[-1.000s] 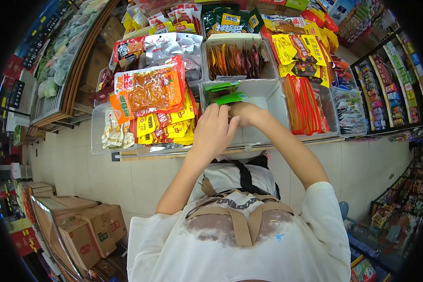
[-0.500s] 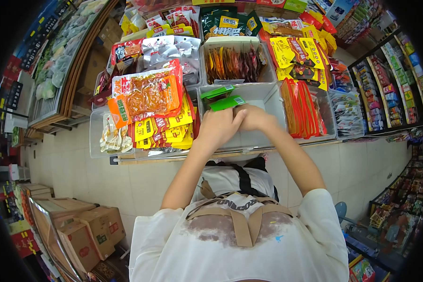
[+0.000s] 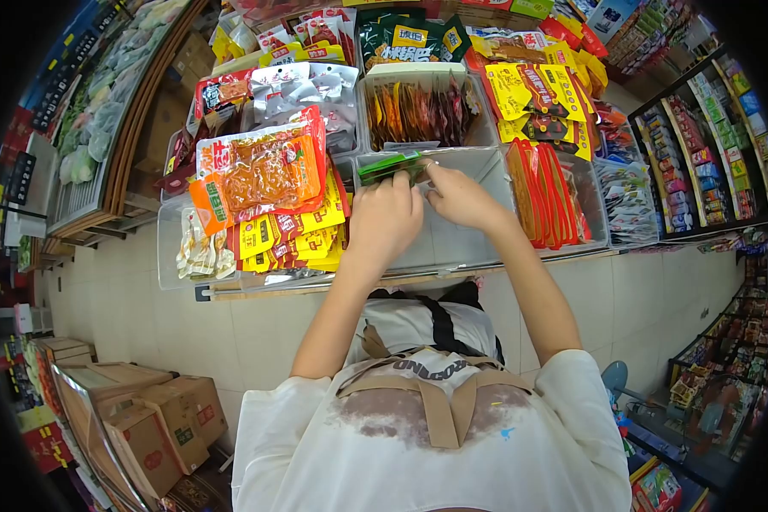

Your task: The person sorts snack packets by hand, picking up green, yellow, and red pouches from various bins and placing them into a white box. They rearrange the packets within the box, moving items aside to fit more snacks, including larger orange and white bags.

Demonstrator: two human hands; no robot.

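Green snack packets [image 3: 390, 166] stand together at the back left of a pale plastic bin [image 3: 465, 243]. My left hand [image 3: 388, 218] reaches into this bin, with its fingers closed against the front of the packets. From the right, my right hand [image 3: 462, 198] pinches at their right end with thumb and forefinger. The packets' lower parts are hidden behind my left fingers.
Behind is a bin of upright brown and orange packets [image 3: 422, 111]. Red-edged packets [image 3: 544, 200] fill the bin on the right. Orange packs [image 3: 260, 175] lie heaped over yellow packets [image 3: 294, 239] on the left. Cardboard boxes [image 3: 175, 418] stand on the floor.
The front green packet has moved back and left against the other one. My hands have drawn apart, the left slightly left, the right now at the packets' right end.
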